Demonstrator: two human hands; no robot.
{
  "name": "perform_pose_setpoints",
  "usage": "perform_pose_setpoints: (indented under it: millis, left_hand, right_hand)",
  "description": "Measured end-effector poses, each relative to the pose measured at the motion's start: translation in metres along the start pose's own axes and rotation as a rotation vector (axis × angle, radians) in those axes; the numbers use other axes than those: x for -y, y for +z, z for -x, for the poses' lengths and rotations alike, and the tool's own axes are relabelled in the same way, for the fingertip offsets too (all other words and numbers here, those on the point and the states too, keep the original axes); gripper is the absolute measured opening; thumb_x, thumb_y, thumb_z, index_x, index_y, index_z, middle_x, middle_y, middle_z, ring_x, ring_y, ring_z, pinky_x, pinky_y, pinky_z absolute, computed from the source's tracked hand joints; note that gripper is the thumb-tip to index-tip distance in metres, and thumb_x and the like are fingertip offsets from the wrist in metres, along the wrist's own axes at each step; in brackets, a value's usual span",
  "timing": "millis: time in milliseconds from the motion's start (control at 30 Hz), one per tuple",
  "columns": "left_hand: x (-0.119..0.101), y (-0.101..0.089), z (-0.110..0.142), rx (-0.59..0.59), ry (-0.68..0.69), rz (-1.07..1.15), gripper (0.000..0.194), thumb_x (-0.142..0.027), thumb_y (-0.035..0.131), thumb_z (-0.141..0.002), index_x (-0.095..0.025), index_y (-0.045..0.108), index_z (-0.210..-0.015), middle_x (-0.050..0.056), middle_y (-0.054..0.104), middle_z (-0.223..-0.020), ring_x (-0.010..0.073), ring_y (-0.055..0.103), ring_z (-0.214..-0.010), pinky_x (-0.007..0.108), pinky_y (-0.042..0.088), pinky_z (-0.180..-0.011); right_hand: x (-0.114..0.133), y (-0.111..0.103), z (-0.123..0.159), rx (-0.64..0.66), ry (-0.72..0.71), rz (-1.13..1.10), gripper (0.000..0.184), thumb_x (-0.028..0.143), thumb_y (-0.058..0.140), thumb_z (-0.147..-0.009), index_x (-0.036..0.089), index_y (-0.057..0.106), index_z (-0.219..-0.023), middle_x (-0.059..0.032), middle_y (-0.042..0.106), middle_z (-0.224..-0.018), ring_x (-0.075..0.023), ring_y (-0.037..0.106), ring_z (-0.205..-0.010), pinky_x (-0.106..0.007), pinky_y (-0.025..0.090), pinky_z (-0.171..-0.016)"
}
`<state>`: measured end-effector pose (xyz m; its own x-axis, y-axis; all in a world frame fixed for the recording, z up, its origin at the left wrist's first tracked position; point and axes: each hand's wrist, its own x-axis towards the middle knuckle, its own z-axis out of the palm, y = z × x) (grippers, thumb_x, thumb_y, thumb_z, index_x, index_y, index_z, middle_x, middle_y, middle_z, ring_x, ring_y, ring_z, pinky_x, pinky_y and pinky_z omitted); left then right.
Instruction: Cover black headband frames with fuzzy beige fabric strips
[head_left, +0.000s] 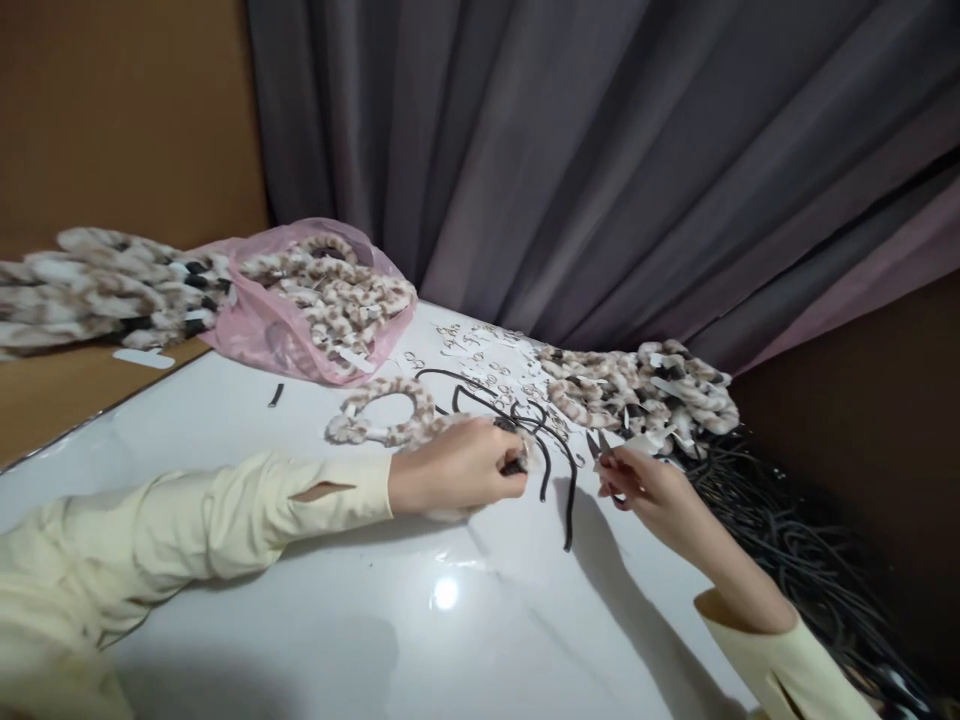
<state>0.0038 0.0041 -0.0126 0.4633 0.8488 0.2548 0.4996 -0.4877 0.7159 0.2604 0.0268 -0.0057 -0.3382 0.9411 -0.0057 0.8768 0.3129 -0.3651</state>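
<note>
My left hand (469, 465) is closed around a brown-and-white furry band, over the middle of the table. Black material pokes out at its thumb side, and most of the band is hidden by the fist. In my right hand (649, 485) is a pair of small scissors (598, 445), blades pointing up and left, apart from the furry band. Several black cords (570, 500) lie between the two hands. Just beyond my left wrist rests a furry ring (382, 410) of the same spotted plush.
A pink plastic bag (259, 335) full of furry bands sits back left, beside a furry pile (105, 290). Another furry heap (637, 390) and a black cord tangle (795, 550) lie right. Small scraps (487, 365) litter the white table (337, 620). A grey curtain (487, 150) hangs behind.
</note>
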Motion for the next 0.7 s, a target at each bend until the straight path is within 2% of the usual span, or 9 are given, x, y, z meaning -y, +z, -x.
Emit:
perform_pose_setpoints:
  millis: [67,133,233,400,500,700]
  left_hand:
    - [0.000,-0.007,-0.005,0.065,-0.012,0.186,0.028,-0.028,0.056,-0.078,-0.018,0.044,-0.054,-0.004,0.048,-0.048,0.0118,0.047,-0.048,0.023,0.029,-0.048]
    - [0.001,-0.013,-0.008,0.103,-0.036,0.321,0.029,-0.034,0.053,-0.082,-0.018,0.046,-0.060,-0.004,0.050,-0.052,0.0101,0.045,-0.047,0.022,0.028,-0.046]
    - [0.002,-0.016,-0.009,0.095,-0.077,0.472,0.027,-0.038,0.052,-0.084,-0.018,0.050,-0.067,-0.004,0.053,-0.058,0.0098,0.048,-0.050,0.020,0.031,-0.046]
    - [-0.003,-0.014,-0.006,0.133,-0.080,0.740,0.023,-0.039,0.053,-0.085,-0.016,0.059,-0.084,0.003,0.064,-0.079,0.0157,0.062,-0.076,0.023,0.045,-0.065]
    - [-0.007,-0.013,-0.005,0.147,-0.104,0.813,0.028,-0.042,0.056,-0.083,-0.015,0.061,-0.090,0.005,0.066,-0.082,0.0164,0.063,-0.077,0.025,0.047,-0.069]
    - [-0.007,-0.011,-0.006,0.157,-0.132,0.886,0.030,-0.041,0.060,-0.082,-0.013,0.062,-0.093,0.005,0.064,-0.082,0.0141,0.060,-0.076,0.023,0.045,-0.068]
  right_hand:
    - [0.006,-0.009,0.003,-0.078,-0.048,-0.318,0.019,0.038,0.047,-0.086,0.019,0.053,-0.085,-0.0005,0.052,-0.059,-0.0127,0.046,-0.050,-0.025,0.038,-0.047]
    - [0.015,-0.013,0.006,-0.175,-0.054,-0.560,0.030,0.044,0.055,-0.082,0.020,0.053,-0.099,0.0022,0.048,-0.059,-0.0114,0.043,-0.049,-0.024,0.035,-0.044]
    - [0.030,-0.011,0.010,-0.262,-0.020,-0.799,0.032,0.045,0.065,-0.074,0.021,0.055,-0.092,0.0045,0.044,-0.058,-0.0085,0.039,-0.048,-0.022,0.031,-0.042]
    - [0.049,-0.001,0.022,-0.124,0.056,-0.866,0.033,0.042,0.075,-0.063,0.017,0.056,-0.073,0.0053,0.044,-0.053,-0.0046,0.031,-0.042,-0.020,0.023,-0.037]
    - [0.052,0.003,0.027,-0.089,0.030,-0.856,0.031,0.041,0.075,-0.063,0.015,0.057,-0.067,0.0051,0.044,-0.048,-0.0045,0.032,-0.041,-0.020,0.024,-0.037]
    - [0.043,0.009,0.026,-0.089,-0.061,-0.864,0.028,0.038,0.074,-0.065,0.013,0.064,-0.073,0.0037,0.049,-0.047,-0.0053,0.039,-0.041,-0.019,0.032,-0.037]
